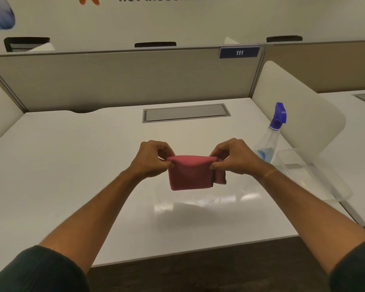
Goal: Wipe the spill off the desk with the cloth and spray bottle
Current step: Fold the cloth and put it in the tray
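Observation:
A folded pink cloth (190,174) with a dark edge hangs above the middle of the white desk (72,165). My left hand (151,159) pinches its upper left corner and my right hand (234,158) pinches its upper right corner. A clear spray bottle (269,144) with a blue trigger head stands upright on the desk to the right of my right hand, apart from it. Below the cloth the desk surface shows a faint wet sheen (198,203) with small specks.
A clear plastic tray (316,178) lies at the desk's right side, just in front of the bottle. A grey cable hatch (185,114) is set into the desk's rear. Partition panels (124,79) close the back and both sides. The front edge runs near my forearms.

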